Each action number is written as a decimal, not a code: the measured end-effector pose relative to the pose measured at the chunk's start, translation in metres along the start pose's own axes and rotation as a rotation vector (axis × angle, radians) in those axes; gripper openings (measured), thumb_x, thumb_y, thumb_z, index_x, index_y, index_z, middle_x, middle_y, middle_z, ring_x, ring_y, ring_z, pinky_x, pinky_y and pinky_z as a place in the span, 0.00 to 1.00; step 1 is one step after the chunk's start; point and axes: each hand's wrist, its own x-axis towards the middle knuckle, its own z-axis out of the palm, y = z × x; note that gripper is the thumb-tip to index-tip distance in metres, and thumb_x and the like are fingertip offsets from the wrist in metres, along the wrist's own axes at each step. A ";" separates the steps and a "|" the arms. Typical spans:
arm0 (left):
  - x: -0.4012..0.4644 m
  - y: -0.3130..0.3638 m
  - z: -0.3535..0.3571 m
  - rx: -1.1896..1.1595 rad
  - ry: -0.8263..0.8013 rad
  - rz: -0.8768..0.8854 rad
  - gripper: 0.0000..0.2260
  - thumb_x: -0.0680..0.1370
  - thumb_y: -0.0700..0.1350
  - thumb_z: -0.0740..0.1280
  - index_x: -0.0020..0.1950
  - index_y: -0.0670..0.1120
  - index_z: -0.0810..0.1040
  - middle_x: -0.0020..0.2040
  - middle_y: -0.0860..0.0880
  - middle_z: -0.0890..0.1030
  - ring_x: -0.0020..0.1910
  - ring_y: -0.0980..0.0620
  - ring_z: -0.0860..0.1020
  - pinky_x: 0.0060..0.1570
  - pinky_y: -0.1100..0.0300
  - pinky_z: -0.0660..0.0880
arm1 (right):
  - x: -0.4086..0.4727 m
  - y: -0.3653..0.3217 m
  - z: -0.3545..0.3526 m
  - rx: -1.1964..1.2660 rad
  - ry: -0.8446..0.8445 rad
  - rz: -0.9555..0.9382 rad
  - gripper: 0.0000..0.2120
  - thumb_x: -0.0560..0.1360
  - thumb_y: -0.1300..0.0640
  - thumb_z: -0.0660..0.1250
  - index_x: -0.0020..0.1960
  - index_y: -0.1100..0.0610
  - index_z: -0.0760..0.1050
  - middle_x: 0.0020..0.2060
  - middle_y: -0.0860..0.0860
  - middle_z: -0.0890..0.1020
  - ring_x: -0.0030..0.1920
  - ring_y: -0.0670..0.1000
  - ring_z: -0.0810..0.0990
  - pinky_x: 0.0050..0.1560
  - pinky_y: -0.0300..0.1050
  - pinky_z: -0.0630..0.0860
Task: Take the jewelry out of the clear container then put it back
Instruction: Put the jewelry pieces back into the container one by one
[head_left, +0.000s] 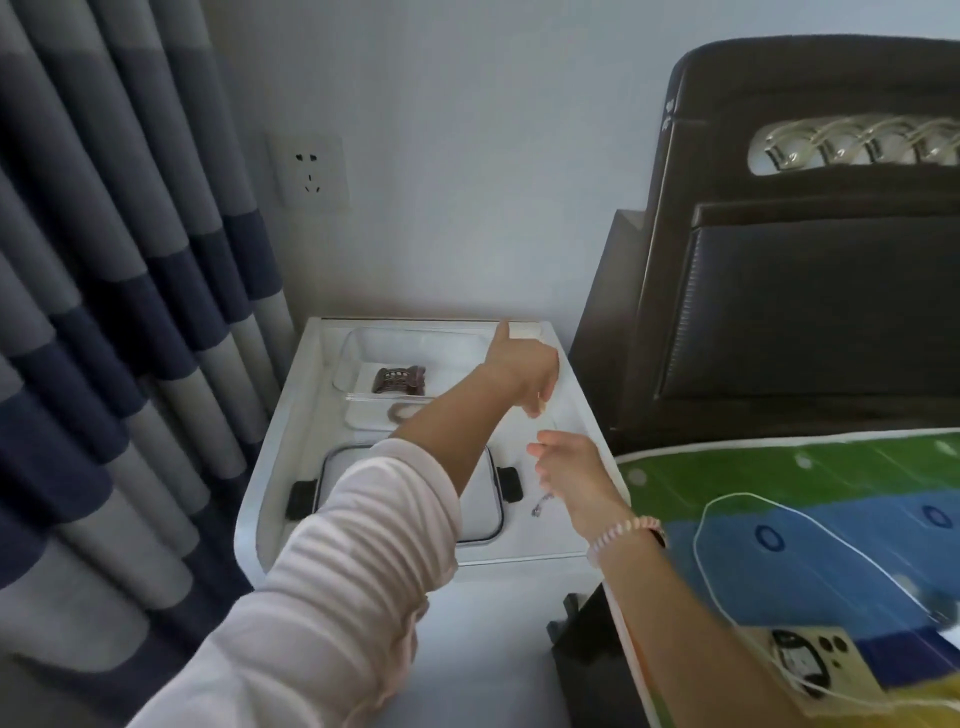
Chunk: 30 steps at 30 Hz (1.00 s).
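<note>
In the head view the left hand (522, 366) reaches over the clear container (395, 358), its fingers (537, 405) curled, pinching something small I cannot make out. A dark jewelry piece (399, 378) lies inside the container, left of those fingers. The right hand (569, 470) seems to pinch a thin chain (542, 503) dangling just above the tabletop (550, 540). Best to lower each piece slowly and keep the chain untangled. No readable writing.

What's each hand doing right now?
Left hand: pinched shut on a thin chain.
Right hand: pinched on the same chain's lower end.

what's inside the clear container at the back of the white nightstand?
One dark brown hair claw clip lies near the front wall of the clear rectangular container. The left hand covers its right end, so anything there is hidden.
</note>
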 end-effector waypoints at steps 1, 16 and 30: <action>0.004 0.001 0.005 0.028 -0.029 -0.011 0.09 0.71 0.50 0.76 0.47 0.52 0.81 0.51 0.52 0.83 0.58 0.50 0.78 0.70 0.41 0.55 | 0.004 0.003 0.000 -0.082 -0.016 -0.018 0.14 0.76 0.70 0.55 0.44 0.52 0.72 0.39 0.49 0.76 0.34 0.48 0.69 0.37 0.38 0.67; 0.018 -0.008 0.027 0.031 -0.062 -0.058 0.21 0.70 0.54 0.76 0.62 0.53 0.78 0.54 0.51 0.81 0.60 0.48 0.76 0.67 0.47 0.59 | -0.003 0.012 0.009 -0.664 0.023 -0.202 0.19 0.75 0.70 0.58 0.64 0.67 0.73 0.61 0.63 0.76 0.58 0.60 0.77 0.61 0.56 0.75; -0.210 -0.090 0.048 -0.023 -0.418 -0.154 0.61 0.55 0.73 0.73 0.80 0.49 0.51 0.78 0.45 0.61 0.77 0.43 0.60 0.76 0.44 0.53 | -0.023 0.022 0.010 -1.159 -0.500 -0.594 0.54 0.59 0.26 0.69 0.78 0.42 0.51 0.80 0.46 0.45 0.79 0.48 0.38 0.78 0.58 0.43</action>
